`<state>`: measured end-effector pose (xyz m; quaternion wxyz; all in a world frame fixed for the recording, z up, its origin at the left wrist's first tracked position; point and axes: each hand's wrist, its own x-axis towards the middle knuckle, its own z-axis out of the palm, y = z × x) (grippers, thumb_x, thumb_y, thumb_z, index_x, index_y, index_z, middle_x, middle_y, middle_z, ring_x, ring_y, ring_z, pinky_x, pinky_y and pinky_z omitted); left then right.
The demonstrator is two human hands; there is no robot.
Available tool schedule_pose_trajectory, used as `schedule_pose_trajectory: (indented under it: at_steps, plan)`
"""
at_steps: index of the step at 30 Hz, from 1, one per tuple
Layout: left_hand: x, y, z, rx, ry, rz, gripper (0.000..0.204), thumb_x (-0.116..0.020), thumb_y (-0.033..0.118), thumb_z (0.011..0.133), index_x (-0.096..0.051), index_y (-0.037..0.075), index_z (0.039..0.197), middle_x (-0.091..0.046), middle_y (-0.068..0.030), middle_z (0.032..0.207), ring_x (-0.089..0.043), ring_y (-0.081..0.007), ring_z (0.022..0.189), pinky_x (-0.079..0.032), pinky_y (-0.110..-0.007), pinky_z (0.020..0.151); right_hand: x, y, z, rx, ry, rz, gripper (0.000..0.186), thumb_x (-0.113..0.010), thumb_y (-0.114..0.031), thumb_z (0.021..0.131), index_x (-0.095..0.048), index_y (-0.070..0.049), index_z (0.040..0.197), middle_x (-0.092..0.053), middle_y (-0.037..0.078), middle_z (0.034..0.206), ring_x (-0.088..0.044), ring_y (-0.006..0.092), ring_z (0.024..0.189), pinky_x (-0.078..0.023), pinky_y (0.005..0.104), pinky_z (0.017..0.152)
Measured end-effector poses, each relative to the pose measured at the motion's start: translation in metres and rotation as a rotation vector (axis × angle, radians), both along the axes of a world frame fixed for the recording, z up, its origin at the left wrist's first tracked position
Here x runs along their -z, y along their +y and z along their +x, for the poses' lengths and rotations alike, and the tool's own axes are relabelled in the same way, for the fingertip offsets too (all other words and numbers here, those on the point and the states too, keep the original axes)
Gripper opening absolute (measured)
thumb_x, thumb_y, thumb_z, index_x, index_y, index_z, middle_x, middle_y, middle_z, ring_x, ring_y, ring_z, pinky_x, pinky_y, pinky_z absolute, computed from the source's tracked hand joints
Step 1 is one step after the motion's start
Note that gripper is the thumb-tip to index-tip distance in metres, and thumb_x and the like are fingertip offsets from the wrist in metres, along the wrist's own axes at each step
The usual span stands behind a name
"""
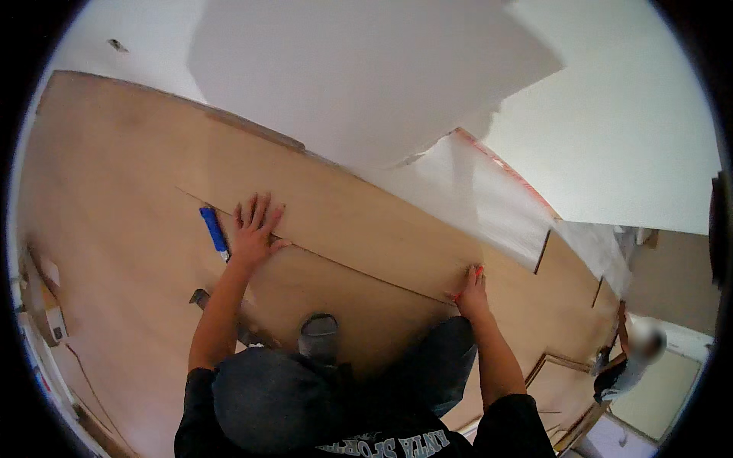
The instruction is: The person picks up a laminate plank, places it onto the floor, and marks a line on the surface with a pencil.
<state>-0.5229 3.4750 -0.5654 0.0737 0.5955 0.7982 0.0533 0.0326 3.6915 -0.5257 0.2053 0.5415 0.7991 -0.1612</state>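
Note:
I kneel on a light wood laminate floor (122,175). My left hand (256,225) lies flat with fingers spread on a floor plank (359,229), right at the seam with the plank nearer me. My right hand (473,288) grips the right end of that seam and seems to hold a small orange-red object, mostly hidden by the fingers. A blue-handled tool (214,230) lies on the floor just left of my left hand. My knees and a grey sock (319,333) show below the hands.
A hammer (202,298) lies by my left forearm. White walls (382,69) rise behind the floor. Clear plastic underlay with a red edge (496,195) covers the floor ahead on the right. Another person (630,359) crouches at far right. Boxes sit at the left edge.

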Motion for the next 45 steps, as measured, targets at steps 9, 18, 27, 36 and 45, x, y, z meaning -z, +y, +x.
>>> schedule_pose_trajectory:
  at_steps: [9, 18, 27, 36, 45]
  plan:
    - [0.001, 0.009, -0.003, -0.009, -0.01, -0.006, 0.089, -0.064, 0.071, 0.079, -0.042, 0.029, 0.154, -0.021, -0.0085, 0.167, -0.015, -0.0343, 0.154, -0.005, -0.06, 0.122, -0.004, -0.002, 0.0, -0.012, 0.095, 0.04, 0.112, -0.085, -0.041, 0.077, -0.016, 0.0, 0.155, -0.018, 0.035, 0.16, -0.016, 0.0491, 0.15, -0.022, 0.0509, 0.123]
    - [0.004, 0.007, 0.001, -0.008, -0.05, 0.0, 0.092, -0.07, 0.066, 0.077, -0.04, 0.027, 0.155, -0.02, -0.0095, 0.167, -0.013, -0.0347, 0.154, -0.004, -0.061, 0.122, 0.008, 0.0, 0.013, -0.031, 0.054, 0.077, 0.109, -0.084, -0.047, 0.076, -0.022, -0.002, 0.154, -0.018, 0.036, 0.159, -0.023, 0.051, 0.147, -0.031, 0.0517, 0.119]
    - [0.003, 0.003, 0.001, -0.016, -0.016, 0.006, 0.095, -0.069, 0.068, 0.076, -0.04, 0.026, 0.156, -0.021, -0.0115, 0.167, -0.015, -0.0358, 0.154, -0.005, -0.06, 0.122, 0.0, 0.004, -0.001, 0.016, 0.068, 0.051, 0.11, -0.084, -0.046, 0.076, -0.021, -0.001, 0.155, -0.018, 0.035, 0.16, -0.024, 0.0523, 0.146, -0.034, 0.0536, 0.117]
    - [0.002, 0.0, -0.003, -0.013, -0.035, -0.028, 0.094, -0.066, 0.071, 0.077, -0.039, 0.028, 0.155, -0.019, -0.0093, 0.168, -0.012, -0.0346, 0.155, -0.004, -0.062, 0.122, -0.003, -0.002, -0.008, 0.061, 0.07, -0.01, 0.11, -0.084, -0.038, 0.079, -0.016, 0.001, 0.155, -0.014, 0.035, 0.16, -0.018, 0.0489, 0.149, -0.024, 0.0508, 0.122]
    - [-0.001, 0.003, 0.0, -0.015, -0.025, -0.051, 0.093, -0.065, 0.071, 0.079, -0.036, 0.028, 0.157, -0.019, -0.01, 0.168, -0.013, -0.0355, 0.155, -0.005, -0.062, 0.121, 0.003, -0.001, -0.003, 0.069, 0.072, -0.013, 0.106, -0.082, -0.039, 0.081, -0.019, 0.006, 0.154, -0.017, 0.037, 0.159, -0.015, 0.0494, 0.15, -0.019, 0.0505, 0.124]
